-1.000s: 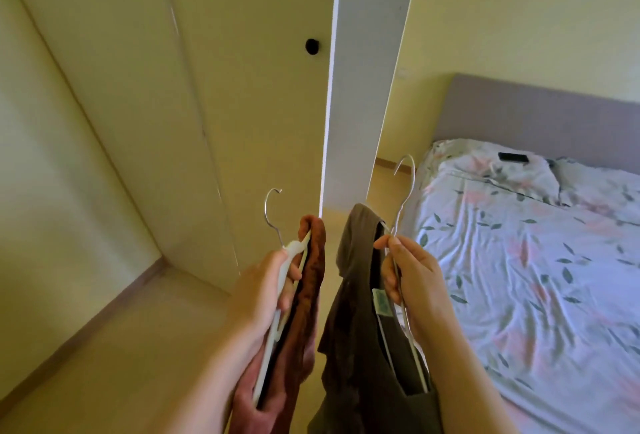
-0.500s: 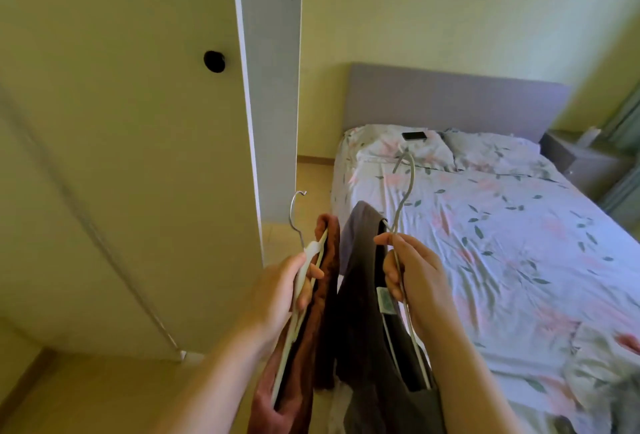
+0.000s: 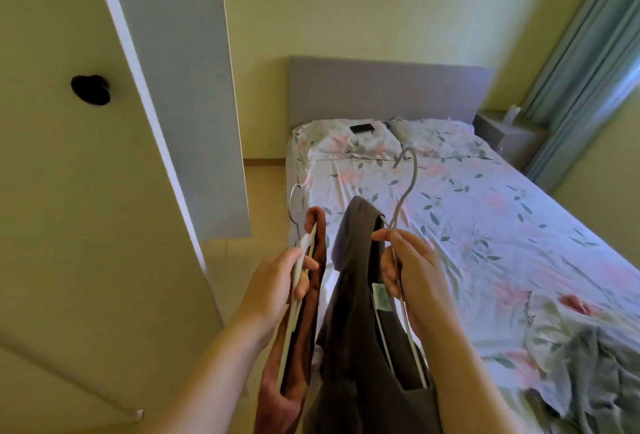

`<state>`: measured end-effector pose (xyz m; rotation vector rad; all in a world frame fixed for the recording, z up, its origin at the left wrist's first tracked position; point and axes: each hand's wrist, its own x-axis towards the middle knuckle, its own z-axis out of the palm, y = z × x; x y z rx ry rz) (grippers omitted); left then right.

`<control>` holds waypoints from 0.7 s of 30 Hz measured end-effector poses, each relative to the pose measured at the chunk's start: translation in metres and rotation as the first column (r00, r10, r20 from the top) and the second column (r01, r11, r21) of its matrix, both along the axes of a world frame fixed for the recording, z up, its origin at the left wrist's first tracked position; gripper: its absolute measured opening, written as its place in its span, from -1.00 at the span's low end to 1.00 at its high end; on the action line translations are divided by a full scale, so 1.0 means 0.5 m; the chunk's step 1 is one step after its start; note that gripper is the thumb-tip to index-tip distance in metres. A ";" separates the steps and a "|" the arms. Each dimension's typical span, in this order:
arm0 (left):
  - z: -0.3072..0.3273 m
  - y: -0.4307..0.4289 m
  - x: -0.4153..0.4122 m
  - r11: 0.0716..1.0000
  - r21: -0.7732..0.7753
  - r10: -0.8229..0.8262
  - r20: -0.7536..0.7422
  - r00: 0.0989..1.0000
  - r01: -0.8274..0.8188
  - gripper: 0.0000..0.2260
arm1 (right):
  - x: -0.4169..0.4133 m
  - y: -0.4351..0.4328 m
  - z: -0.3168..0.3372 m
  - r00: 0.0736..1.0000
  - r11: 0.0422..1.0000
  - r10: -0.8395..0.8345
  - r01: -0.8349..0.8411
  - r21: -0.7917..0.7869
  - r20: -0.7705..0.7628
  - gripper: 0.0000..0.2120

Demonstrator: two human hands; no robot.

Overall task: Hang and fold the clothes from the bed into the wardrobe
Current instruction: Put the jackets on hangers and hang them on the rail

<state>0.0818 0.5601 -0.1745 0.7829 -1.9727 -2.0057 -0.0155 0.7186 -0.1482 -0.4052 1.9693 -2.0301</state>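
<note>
Two garments are already put on hangers but are not yet hung up, so the task is judged to be somewhere in its middle. A rust-brown garment [image 3: 313, 312] is carried on a white hanger [image 3: 304, 248], and a dark grey-brown garment [image 3: 356, 364] is carried on a thin grey hanger [image 3: 412, 177]. Both are held in the air between the wardrobe door [image 3: 86, 208] at the left and the bed [image 3: 502, 226] at the right. The inside of the wardrobe is not shown, so nothing can be said about what is stored there. On the near right part of the bed a crumpled heap of grey clothing [image 3: 595, 374] is seen, and this is judged to be work that remains. The left hand [image 3: 273, 286] is closed around the upper part of the white hanger, with the thumb laid across its front and the hook standing up above it. The grey hanger is pinched by the right hand [image 3: 419, 278] just below its hook, and the lower fingers are curled around the wire. Both forearms are stretched forward, and the hands are kept near each other but apart.
</note>
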 end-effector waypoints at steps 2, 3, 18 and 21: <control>0.004 -0.012 -0.035 1.000 -0.012 0.023 -0.004 1.000 -0.023 -0.60 | -0.043 -0.016 0.002 1.000 1.000 0.022 -0.022 -0.008 0.010 -0.71; 0.007 -0.018 -0.053 0.999 -0.023 0.041 -0.007 0.999 -0.041 -0.61 | -0.065 -0.024 0.004 0.999 0.999 0.035 -0.035 -0.013 0.016 -0.71; -0.020 -0.118 -0.235 0.965 0.167 0.206 0.002 0.979 -0.203 -0.60 | -0.265 -0.167 -0.033 0.988 0.991 0.133 -0.133 0.007 0.080 -0.70; -0.019 -0.167 -0.271 0.966 0.153 0.215 -0.013 0.977 -0.210 -0.58 | -0.302 -0.217 -0.024 0.989 0.991 0.131 -0.133 0.033 0.072 -0.70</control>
